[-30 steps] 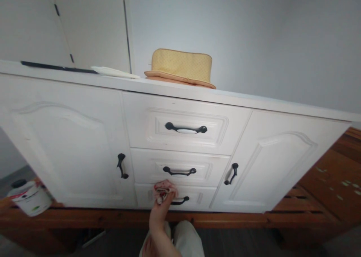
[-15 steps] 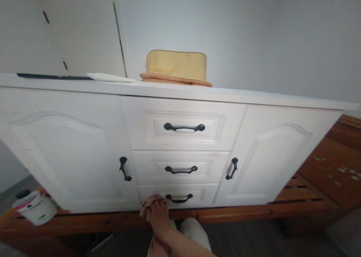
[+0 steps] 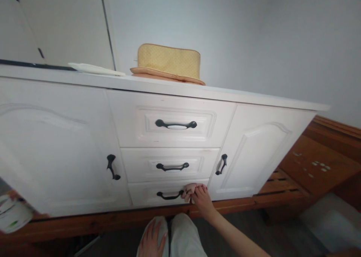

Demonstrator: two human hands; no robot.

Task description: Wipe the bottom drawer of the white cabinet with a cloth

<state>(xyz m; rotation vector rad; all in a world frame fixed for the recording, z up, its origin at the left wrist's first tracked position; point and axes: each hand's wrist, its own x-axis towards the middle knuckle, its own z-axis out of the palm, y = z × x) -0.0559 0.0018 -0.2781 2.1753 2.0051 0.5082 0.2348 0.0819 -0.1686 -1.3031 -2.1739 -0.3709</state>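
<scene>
Resting flat at six o'clock, left hand (image 3: 152, 237) spread palm-down on a pale trouser knee (image 3: 183, 238), fingers loose, holding nothing. Pressing a pink cloth (image 3: 189, 189) against the bottom drawer (image 3: 146, 194) further right, right hand (image 3: 201, 200) pinched round the wad, arm stretched up from five o'clock. Cloth now bunched at the fingertips' eleven o'clock, touching the three o'clock end of the black handle (image 3: 170, 195) (moved rightward from the handle's nine o'clock side half a second ago).

Home room, white sideboard (image 3: 158, 136) with drawers, fabric pouch (image 3: 168, 61) on top (wooden floor platform (image 3: 316, 163))
</scene>
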